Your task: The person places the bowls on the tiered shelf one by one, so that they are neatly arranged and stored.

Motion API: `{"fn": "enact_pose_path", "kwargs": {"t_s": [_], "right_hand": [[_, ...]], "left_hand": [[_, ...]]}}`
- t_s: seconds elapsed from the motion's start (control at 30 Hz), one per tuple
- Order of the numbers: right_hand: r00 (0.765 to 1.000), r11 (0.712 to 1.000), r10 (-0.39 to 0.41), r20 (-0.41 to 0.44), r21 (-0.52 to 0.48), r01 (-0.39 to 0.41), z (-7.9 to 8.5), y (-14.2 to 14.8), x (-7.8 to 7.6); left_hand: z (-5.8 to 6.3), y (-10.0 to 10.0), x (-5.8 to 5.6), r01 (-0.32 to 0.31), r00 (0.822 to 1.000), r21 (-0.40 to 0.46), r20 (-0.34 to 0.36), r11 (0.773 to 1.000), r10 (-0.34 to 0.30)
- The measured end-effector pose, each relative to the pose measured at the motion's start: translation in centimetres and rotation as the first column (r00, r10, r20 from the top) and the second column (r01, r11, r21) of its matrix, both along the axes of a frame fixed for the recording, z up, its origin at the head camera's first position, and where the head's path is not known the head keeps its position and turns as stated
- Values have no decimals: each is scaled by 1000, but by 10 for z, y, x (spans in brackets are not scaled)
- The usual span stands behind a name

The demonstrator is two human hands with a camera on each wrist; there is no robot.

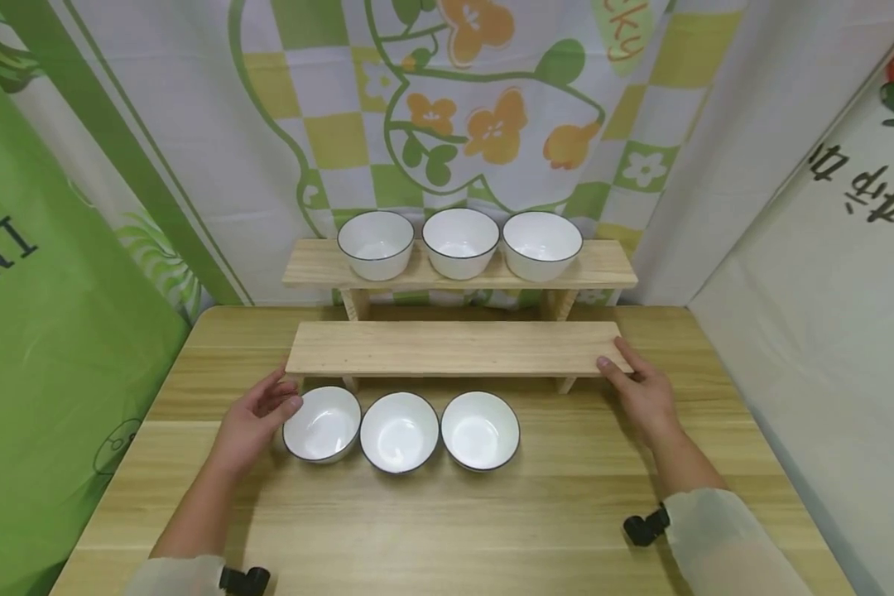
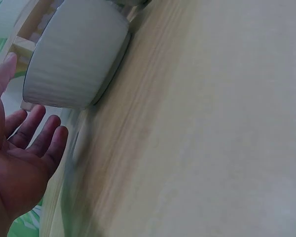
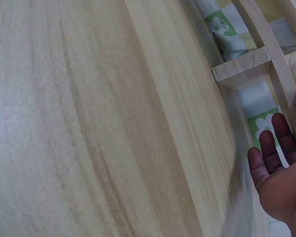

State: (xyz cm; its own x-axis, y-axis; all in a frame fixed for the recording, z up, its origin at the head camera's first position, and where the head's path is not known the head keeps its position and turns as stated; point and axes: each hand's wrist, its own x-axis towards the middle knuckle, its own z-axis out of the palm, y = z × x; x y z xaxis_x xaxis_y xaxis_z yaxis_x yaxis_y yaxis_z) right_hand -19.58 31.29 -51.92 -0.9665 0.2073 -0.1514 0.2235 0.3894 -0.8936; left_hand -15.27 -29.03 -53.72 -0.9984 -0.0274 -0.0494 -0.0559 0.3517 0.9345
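In the head view, my right hand (image 1: 646, 401) holds the right end of the lower tier of a wooden two-tier shelf (image 1: 454, 348), thumb on top near the front edge and index finger at the end. The right wrist view shows that hand's other fingers (image 3: 269, 148) free, below the board. My left hand (image 1: 249, 420) is at the tier's left end with loosely bent fingers, its thumb beside the rim of a white bowl (image 1: 322, 424); contact is unclear. That dark-rimmed bowl stands in a row with a middle bowl (image 1: 400, 432) and a right bowl (image 1: 480, 430).
Three matching bowls stand on the upper tier (image 1: 309, 263): left (image 1: 376, 245), middle (image 1: 460, 243) and right (image 1: 541, 246). The shelf is on a wooden table (image 1: 447, 530). Behind hangs a patterned curtain (image 1: 328, 141); a green cloth (image 1: 60, 331) hangs at left.
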Motion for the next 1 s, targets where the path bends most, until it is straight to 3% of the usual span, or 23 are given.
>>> {"fn": "enact_pose_path", "kwargs": {"t_s": [0.13,0.5,0.67,1.0], "right_hand": [[1000,1000,0,0,-3,0,0,0,0],[1000,1000,4,-1,6,-4,-2,1,-1],[1000,1000,9,-6,6,-9,-2,1,-1],[1000,1000,-4,-19,-9,4,-3,0,-1]], "left_hand": [[0,1,8,71,997,6,-16,997,-71],[-2,12,24,189,982,26,-10,982,-189],[-3,18,29,202,979,3,-6,979,-202],[-6,22,32,200,979,-126,-15,972,-203]]}}
